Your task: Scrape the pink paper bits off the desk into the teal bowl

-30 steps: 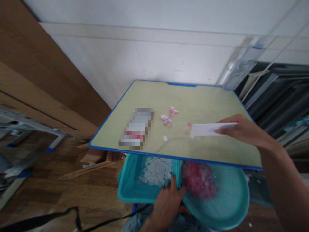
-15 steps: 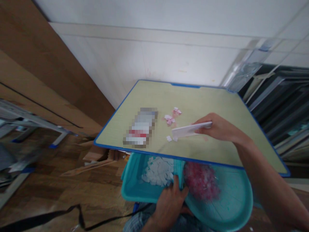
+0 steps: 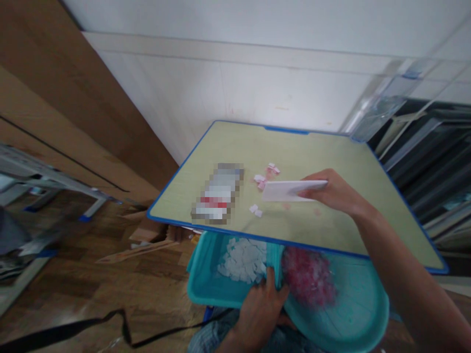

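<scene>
My right hand (image 3: pixel 329 189) pinches a flat white card (image 3: pixel 281 190) by its right end, over the middle of the yellow-green board (image 3: pixel 312 152). Two small white paper squares (image 3: pixel 256 211) lie just in front of the card's left end, apart from it. Beyond that end are several pale pink pieces (image 3: pixel 261 180). Below the board edge, my left hand (image 3: pixel 263 299) is closed on the adjoining rims of a teal tray (image 3: pixel 206 296) and a round teal basin (image 3: pixel 379 309), its index finger laid along the join.
White square pieces (image 3: pixel 243 260) fill part of the tray. A heap of small pink-red items (image 3: pixel 309 277), blurred, lies in the basin. A pixelated object (image 3: pixel 219 193) rests on the board's left side. A black strap (image 3: pixel 125 326) crosses the lower left above the wooden floor.
The card in my right hand has swung away from the two white squares and now sits farther back and more level. These squares have shifted slightly left. My left hand keeps its place.
</scene>
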`<action>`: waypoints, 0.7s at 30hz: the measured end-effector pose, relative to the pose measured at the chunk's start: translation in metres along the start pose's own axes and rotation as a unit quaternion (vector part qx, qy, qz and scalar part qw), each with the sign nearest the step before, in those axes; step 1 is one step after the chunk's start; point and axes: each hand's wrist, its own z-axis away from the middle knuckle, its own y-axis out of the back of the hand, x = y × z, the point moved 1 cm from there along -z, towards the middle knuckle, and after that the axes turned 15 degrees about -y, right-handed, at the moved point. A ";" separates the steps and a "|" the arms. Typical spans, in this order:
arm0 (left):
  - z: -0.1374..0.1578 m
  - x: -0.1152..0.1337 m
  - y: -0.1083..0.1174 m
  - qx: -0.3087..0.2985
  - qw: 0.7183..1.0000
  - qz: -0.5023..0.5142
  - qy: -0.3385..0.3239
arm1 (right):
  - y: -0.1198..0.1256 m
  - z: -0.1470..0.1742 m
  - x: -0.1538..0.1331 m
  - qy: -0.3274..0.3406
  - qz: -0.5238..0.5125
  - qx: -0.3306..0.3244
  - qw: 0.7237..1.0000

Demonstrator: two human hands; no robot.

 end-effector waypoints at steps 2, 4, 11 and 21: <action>0.000 0.000 0.000 0.001 1.000 0.001 0.000 | -0.005 -0.001 0.000 0.010 -0.002 -0.019 1.000; 0.000 0.000 0.001 0.003 1.000 0.002 0.001 | -0.009 -0.001 0.000 0.019 -0.006 -0.037 0.999; 0.001 0.000 -0.002 0.025 1.000 -0.008 -0.007 | 0.009 0.009 0.007 0.009 0.031 -0.089 0.995; -0.001 0.000 0.000 0.008 1.000 0.006 0.003 | 0.052 -0.012 0.097 -0.084 -0.078 0.195 0.974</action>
